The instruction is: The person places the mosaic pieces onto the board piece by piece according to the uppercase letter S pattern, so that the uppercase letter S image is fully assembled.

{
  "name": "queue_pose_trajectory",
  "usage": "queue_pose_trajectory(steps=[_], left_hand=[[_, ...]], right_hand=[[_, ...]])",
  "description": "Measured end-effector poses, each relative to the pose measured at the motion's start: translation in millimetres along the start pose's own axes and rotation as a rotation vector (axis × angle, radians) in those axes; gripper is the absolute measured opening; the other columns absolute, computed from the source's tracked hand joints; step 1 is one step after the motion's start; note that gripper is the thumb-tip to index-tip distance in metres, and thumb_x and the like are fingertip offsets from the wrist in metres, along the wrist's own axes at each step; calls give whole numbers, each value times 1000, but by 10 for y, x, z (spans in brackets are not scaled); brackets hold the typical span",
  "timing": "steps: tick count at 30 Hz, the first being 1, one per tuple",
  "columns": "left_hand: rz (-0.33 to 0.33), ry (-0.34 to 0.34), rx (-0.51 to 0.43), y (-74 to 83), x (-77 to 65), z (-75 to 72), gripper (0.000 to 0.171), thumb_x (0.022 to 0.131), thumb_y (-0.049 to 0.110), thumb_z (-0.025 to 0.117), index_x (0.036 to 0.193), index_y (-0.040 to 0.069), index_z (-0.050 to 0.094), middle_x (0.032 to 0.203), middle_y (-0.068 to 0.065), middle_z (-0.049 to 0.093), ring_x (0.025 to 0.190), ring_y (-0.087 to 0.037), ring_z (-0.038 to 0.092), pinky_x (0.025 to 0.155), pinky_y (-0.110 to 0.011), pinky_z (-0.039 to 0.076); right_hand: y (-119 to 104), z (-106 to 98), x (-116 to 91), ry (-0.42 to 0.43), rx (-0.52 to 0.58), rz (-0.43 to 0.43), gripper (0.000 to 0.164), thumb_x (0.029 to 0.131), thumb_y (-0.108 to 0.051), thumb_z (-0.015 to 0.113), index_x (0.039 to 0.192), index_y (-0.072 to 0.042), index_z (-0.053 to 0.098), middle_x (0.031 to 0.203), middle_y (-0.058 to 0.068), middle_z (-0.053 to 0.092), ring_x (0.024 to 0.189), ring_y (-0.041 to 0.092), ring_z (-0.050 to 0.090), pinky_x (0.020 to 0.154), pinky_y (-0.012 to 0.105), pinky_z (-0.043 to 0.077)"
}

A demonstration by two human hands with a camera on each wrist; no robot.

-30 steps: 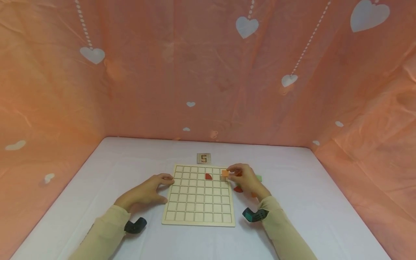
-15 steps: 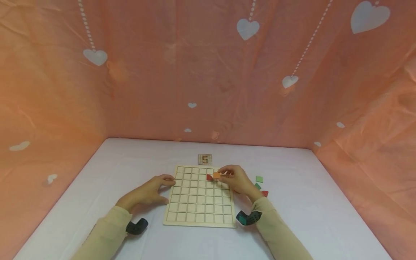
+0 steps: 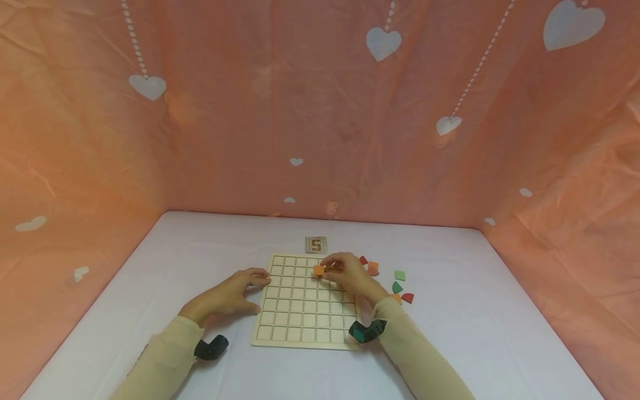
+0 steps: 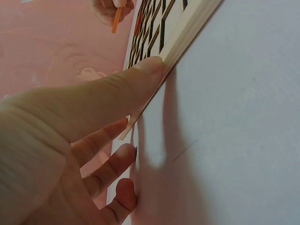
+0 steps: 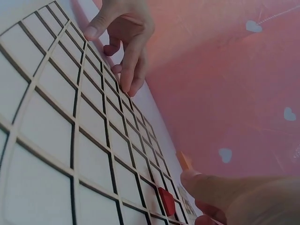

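My right hand (image 3: 351, 276) pinches an orange square tile (image 3: 319, 270) between thumb and fingertips, above the far part of the wooden grid board (image 3: 287, 320). In the right wrist view the same tile (image 5: 184, 160) shows edge-on, higher than the board. A red quarter-circle tile (image 5: 167, 201) lies in a board cell there; in the head view the orange tile and hand cover it. My left hand (image 3: 225, 295) rests at the board's left edge. In the left wrist view its thumb (image 4: 149, 65) touches the rim, and the other fingers are spread and loosely bent.
A small pattern card (image 3: 316, 245) lies behind the board. Right of the board are loose tiles: a light green square (image 3: 400, 275), a dark green piece (image 3: 397, 288), a red quarter-circle (image 3: 408, 298) and several red and orange ones. A pink-orange curtain stands behind the white table.
My right hand has carried the orange tile leftward from the board's right edge to over the red tile's area, uncovering loose tiles at the right. My left hand stays at the edge.
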State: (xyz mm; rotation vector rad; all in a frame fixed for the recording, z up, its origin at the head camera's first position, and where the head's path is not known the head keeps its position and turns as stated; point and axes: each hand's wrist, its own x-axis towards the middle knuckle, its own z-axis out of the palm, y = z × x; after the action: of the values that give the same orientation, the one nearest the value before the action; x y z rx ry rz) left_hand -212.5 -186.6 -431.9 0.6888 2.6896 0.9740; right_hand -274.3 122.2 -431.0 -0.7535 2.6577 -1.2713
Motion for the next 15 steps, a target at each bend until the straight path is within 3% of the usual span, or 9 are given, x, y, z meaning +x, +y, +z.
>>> queue_pose_trajectory(steps=[7,15], left_hand=[[-25,-6,-11,-16,5,-3,67,78,8,84,138,-6,57,151,-24,47,143,-49,39,119,-60,35],[-24,-14,-24,-15,-5,5,69,78,7,84,139,-6,56,150,-25,47,135,-44,50,112,-54,46]], right_hand=[[3,16,72,-3,-26,15,26,90,-7,74,116,-6,73,114,13,72,92,16,63,77,26,55],[-6,66,125,8,-73,26,22,89,-8,75,112,-8,75,113,12,73,97,20,66,84,33,57]])
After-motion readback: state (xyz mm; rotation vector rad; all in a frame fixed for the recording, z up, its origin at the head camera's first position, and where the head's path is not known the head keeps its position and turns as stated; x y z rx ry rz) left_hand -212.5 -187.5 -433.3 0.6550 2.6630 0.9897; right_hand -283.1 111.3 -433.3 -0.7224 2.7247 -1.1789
